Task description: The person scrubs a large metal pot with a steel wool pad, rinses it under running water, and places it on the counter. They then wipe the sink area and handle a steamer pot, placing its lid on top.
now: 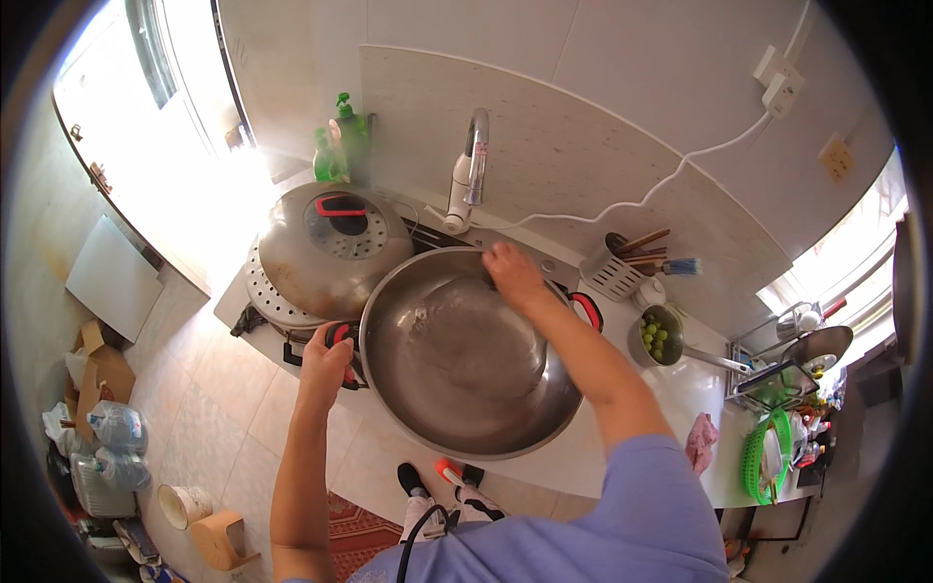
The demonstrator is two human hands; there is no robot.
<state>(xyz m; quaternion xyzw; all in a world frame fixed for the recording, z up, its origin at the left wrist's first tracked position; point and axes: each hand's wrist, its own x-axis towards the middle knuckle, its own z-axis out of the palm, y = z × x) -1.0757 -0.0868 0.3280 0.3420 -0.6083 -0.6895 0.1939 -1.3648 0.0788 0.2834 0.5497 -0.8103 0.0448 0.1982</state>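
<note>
A large stainless steel wok (466, 350) is tilted in front of me, over the sink area, with some clear water in its bowl. My left hand (326, 357) grips its black-and-red side handle (342, 335). At the far rim, my right hand (516, 273) is curled against the wok's inner wall. Something dark shows under those fingers, but whether it is a held scrubber or a shadow cannot be told. The opposite handle (587, 310) sticks out to the right. Above the wok stands a chrome faucet (476, 160); no stream shows below its spout.
Left of the wok sits a steamer pot with a domed lid (335, 248). Green pump bottles (350, 138) stand behind it. To the right are a utensil holder (612, 270), a saucepan of green fruit (656, 339), a pink cloth (701, 443), a green basket (754, 459) and a dish rack (743, 342).
</note>
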